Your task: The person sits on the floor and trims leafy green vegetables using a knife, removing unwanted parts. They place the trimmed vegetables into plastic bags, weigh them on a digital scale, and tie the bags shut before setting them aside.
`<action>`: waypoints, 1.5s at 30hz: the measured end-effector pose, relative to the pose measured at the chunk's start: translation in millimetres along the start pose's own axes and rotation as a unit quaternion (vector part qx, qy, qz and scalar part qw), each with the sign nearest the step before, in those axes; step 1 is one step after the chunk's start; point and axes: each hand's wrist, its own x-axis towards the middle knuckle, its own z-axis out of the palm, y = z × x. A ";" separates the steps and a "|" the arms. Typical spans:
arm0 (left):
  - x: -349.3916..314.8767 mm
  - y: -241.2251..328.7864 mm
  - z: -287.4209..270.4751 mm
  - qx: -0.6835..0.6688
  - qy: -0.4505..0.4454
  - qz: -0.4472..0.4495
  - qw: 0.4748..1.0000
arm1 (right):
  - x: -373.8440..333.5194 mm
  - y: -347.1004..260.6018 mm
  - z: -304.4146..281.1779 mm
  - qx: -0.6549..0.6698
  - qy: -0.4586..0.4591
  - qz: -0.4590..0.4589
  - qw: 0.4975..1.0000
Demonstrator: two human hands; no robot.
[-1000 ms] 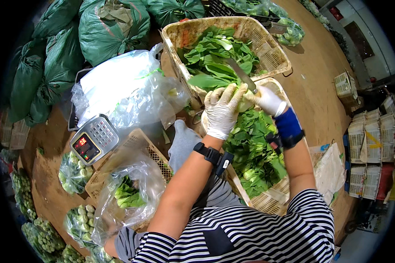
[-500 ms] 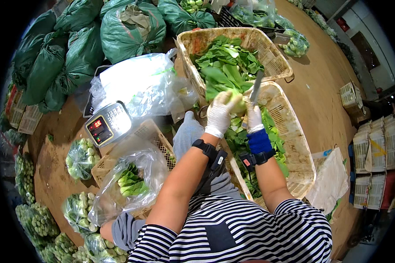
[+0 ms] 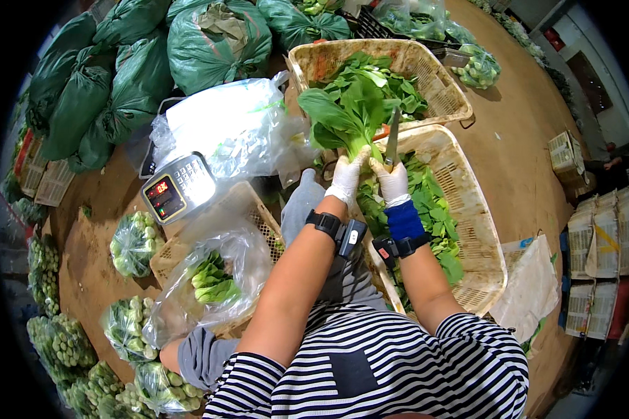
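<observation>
A leafy green (image 3: pixel 353 117) is gripped at its base by the left hand (image 3: pixel 346 174), and a knife (image 3: pixel 393 136) is held blade outward in the right hand (image 3: pixel 394 181). Leaves (image 3: pixel 411 100) are heaped in the far crate (image 3: pixel 446 87) and near crate (image 3: pixel 479 227). At the left, a scale (image 3: pixel 178 188) is placed near an open bag (image 3: pixel 180 302); green sacks (image 3: pixel 217 56) are piled beyond.

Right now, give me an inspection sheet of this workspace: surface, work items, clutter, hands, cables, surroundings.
Surface: brown floor, stained, with small scraps on it.
Work items: bok choy, held up; knife, blade upward in the picture; near crate and far crate, both holding greens.
Clutter: digital scale, display lit; an open clear bag with greens inside.
Hands: left hand, gloved, grips the bok choy's base; right hand, gloved, holds the knife.
Cables: nothing clearly seen.
Surroundings: tied green sacks upper left; bagged vegetables along the left.
</observation>
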 end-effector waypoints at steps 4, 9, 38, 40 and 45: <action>-6.1 15.1 5.5 0.013 0.016 0.022 1.000 | 17.2 7.3 -9.2 -0.183 -0.009 0.061 0.981; -3.7 13.7 0.5 -0.096 0.008 0.023 0.995 | 17.7 -0.4 4.4 -0.118 0.028 0.110 0.987; -2.2 26.2 -0.2 0.011 -0.041 0.075 0.996 | 27.9 -42.7 -5.7 0.131 -0.102 0.287 0.943; 5.7 17.9 -10.6 -0.121 -0.105 -0.055 0.986 | 32.5 -36.2 -3.9 0.018 -0.086 0.259 0.962; 6.8 18.9 -9.9 -0.057 -0.031 -0.014 0.998 | 26.9 -18.4 16.5 -0.220 0.043 0.025 0.974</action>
